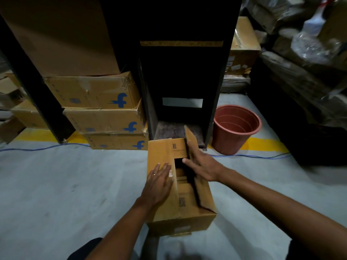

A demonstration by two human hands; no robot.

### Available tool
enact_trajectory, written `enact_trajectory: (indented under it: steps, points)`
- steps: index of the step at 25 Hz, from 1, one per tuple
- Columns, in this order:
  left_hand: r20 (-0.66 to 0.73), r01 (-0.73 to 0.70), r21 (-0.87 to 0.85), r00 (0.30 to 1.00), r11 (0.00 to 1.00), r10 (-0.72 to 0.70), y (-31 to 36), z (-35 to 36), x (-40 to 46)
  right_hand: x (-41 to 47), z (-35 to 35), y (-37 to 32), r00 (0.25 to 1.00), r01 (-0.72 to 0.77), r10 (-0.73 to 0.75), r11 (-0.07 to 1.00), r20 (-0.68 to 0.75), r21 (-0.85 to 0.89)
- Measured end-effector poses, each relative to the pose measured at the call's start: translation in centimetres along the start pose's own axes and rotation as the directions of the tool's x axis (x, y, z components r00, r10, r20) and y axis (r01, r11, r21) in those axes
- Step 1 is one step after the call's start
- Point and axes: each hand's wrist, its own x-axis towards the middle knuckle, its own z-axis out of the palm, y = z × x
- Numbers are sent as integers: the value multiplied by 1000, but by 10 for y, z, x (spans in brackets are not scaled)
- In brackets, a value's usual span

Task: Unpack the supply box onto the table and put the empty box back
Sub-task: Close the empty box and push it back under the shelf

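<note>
A brown cardboard supply box (189, 221) sits on the grey floor in front of a dark shelf unit. Its top flaps are partly folded, leaving a dark gap in the middle. My left hand (159, 182) lies flat, fingers together, on the left flap. My right hand (203, 165) rests with spread fingers against the raised right flap, fingertips at the edge of the gap. What lies inside the box is too dark to tell.
The dark shelf unit (180, 81) has a low open bay (178, 130) right behind the box. Three stacked cartons with blue logos (105, 117) stand to the left. A terracotta-coloured bucket (234, 128) stands to the right. A blue cable (249, 156) runs across the floor.
</note>
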Motion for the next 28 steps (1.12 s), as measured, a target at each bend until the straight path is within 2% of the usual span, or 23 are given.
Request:
enact_trajectory:
  steps: [3,6,8,13,15,19,22,28]
  points:
    - [-39,147,27,989,989,-146,-6,6,-11,-11,36,4,978,-3,27,993,205,-117]
    - [-8,297,-92,954,950,-299,-5,8,-18,-19,67,32,938,-244,289,943,190,-227]
    - [0,334,-197,940,922,-340,-2,7,-19,-22,76,36,917,-333,360,928,173,-168]
    - [-27,371,-256,920,893,-391,-1,9,-11,-7,75,29,883,-456,447,889,141,39]
    - [-38,405,-291,900,867,-434,1,7,-7,-3,72,26,871,-484,472,872,136,72]
    - [-71,336,-333,923,881,-378,6,-1,-11,-9,66,13,873,-485,477,871,98,80]
    - [-93,278,-344,940,897,-327,12,-29,-1,-6,42,-6,894,-447,448,891,8,79]
    - [-138,170,-296,966,940,-218,12,-86,63,41,-23,-33,909,-388,395,918,-130,76]
